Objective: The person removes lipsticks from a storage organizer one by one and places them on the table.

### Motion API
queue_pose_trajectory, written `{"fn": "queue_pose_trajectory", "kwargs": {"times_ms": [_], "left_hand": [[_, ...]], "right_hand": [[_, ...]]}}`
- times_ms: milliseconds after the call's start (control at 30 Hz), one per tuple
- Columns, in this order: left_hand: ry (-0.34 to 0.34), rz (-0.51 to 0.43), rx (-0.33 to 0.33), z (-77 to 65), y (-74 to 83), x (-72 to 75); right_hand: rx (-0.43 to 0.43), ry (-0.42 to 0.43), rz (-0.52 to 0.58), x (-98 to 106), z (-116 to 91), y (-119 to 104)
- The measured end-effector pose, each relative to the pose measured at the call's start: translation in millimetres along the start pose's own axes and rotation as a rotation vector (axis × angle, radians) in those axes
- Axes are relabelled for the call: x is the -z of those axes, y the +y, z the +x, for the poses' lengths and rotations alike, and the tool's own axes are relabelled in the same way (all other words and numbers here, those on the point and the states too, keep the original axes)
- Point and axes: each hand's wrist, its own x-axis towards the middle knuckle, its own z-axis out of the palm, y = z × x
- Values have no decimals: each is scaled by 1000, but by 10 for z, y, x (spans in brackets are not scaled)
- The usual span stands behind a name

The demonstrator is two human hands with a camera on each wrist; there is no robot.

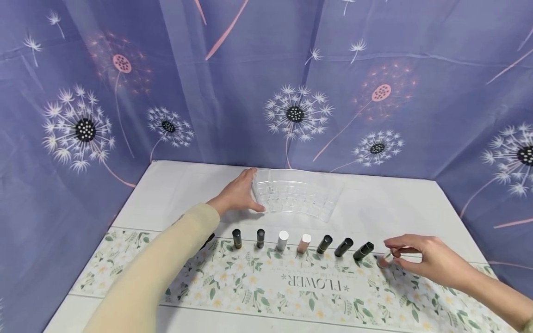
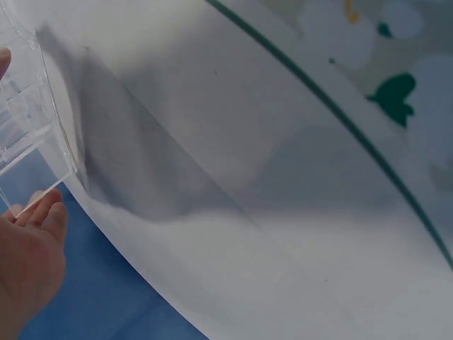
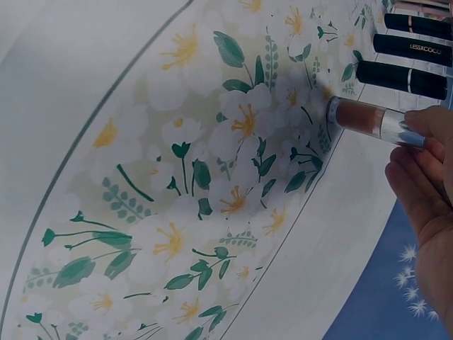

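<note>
My left hand (image 1: 236, 192) grips the left end of a clear plastic tiered organizer (image 1: 297, 192), thumb at its front corner and fingers at the back. In the left wrist view, fingers (image 2: 46, 209) curl at the organizer's transparent edge. Over at the right end of a row of lipsticks, my right hand (image 1: 437, 259) pinches the silvery cap of a lip gloss tube (image 3: 361, 119) between thumb and fingers. The tube has a clear, brownish-pink body and stands with its base at the flowered mat. Beside it is a black lipstick (image 1: 363, 251).
Leftward along the mat (image 1: 316, 280) stand more black tubes, a pink one (image 1: 304, 243) with a pale top, and a silvery-white one (image 1: 282, 241). Something black (image 1: 207, 240) is partly hidden behind the left sleeve. A purple dandelion-print curtain (image 1: 233, 92) encloses the white table.
</note>
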Motion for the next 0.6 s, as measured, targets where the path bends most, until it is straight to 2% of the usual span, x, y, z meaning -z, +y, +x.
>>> {"fn": "queue_pose_trajectory", "kwargs": {"times_ms": [600], "left_hand": [[6, 8, -4, 25, -25, -23]], "right_hand": [[-11, -21, -6, -7, 6, 1]]}}
